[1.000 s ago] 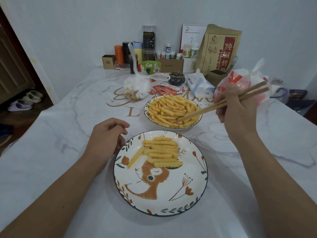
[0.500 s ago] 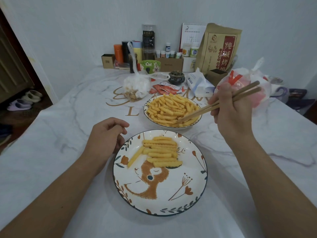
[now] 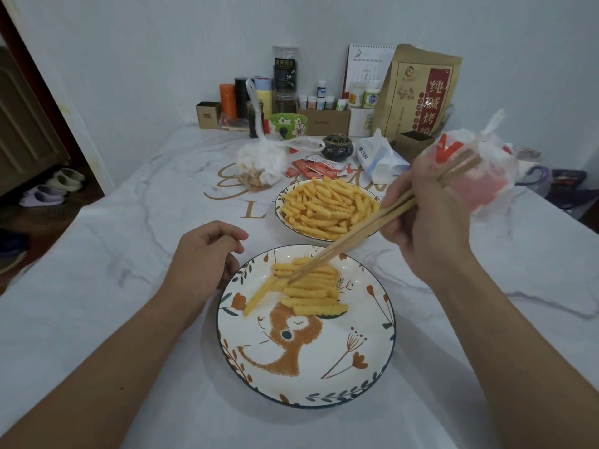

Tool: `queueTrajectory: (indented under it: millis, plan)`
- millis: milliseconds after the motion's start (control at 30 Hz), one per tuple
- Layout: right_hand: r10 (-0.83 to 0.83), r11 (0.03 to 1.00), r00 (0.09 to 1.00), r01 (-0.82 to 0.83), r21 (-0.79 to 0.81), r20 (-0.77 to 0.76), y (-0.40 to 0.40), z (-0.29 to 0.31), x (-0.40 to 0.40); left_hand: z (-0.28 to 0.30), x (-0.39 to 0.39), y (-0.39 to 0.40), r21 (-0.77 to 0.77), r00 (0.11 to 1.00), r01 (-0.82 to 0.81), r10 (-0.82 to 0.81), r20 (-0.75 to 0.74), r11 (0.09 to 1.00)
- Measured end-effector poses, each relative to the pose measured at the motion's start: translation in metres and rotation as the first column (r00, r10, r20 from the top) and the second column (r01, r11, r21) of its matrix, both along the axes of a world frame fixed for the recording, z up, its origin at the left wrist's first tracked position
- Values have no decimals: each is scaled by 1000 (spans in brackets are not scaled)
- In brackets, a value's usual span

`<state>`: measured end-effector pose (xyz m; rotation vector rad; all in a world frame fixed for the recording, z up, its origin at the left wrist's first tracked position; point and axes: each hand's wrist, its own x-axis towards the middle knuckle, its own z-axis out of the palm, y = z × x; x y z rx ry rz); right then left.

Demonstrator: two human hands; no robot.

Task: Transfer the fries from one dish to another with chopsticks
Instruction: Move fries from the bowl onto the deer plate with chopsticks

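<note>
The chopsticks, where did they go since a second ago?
The right hand swung the chopsticks from the far dish of fries toward the person, so their tips now sit at the row of fries on the near plate. Whether they carried a fry over is unclear. The left hand stayed beside the plate; both dishes stayed put.

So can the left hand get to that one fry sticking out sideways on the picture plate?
Probably yes. The left hand rests on the table beside the plate's rim, holding nothing. The slanted fry lies near that side, and nothing stands between them. The chopsticks come in from the right.
</note>
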<state>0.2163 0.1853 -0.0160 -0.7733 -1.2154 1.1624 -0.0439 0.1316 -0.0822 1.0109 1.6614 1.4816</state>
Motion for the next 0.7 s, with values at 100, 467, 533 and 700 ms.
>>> queueTrajectory:
  millis: [100,467,533,700]
  plan:
    - [114,993,989,-117,33,93,-6,-5,-9,0,0,0,4,1000,-6,6,-1,1000]
    - [102,993,991,-107,57,86,-5,-7,-11,1,1,-1,-3,1000,-3,3,-12,1000]
    - [28,997,998,-31,71,51,-1,-7,-8,1,1,-1,-3,1000,-2,2,-9,1000]
    - [-220,958,965,185,218,146,6,-8,2,2,1,-2,-1,999,-4,4,-37,1000]
